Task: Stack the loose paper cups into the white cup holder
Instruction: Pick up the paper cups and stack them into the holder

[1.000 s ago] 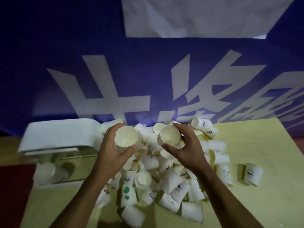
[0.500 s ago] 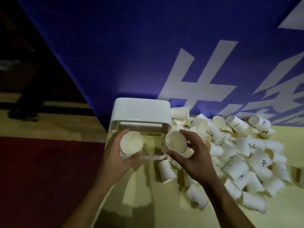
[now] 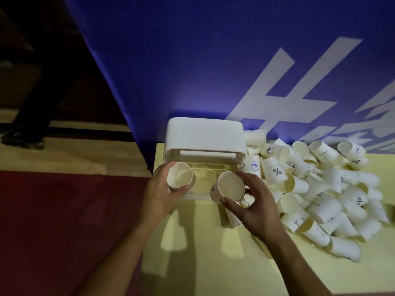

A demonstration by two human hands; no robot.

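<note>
- Bottom centre, over the pale yellow worktop: two bare forearms reaching up-frame, with shadows of arms and cups cast below.
- Left of centre, left hand: curled round a white paper cup, thumb on the near side, fingers wrapped behind. Cup tilted mouth-first toward the camera, in front of the left end of the holder's clear body.
- Just right of that, right hand: fingers half spread and bent, pinching a second paper cup at the rim, thumb near, fingertips far. Mouth open toward the camera, close to the other cup but apart from it.
- Low under the right palm: another printed cup; cannot tell whether gripped or lying loose.
- Directly behind both hands, centre of frame: white cup holder, with a rounded white top over a clear body, standing at the worktop's far left corner.
- Centre right to right edge: heap of loose paper cups, mostly on their sides, several marked "%", just beside the holder.
- Left side: dark red floor.
- Across the upper frame: blue banner with large white strokes.
</note>
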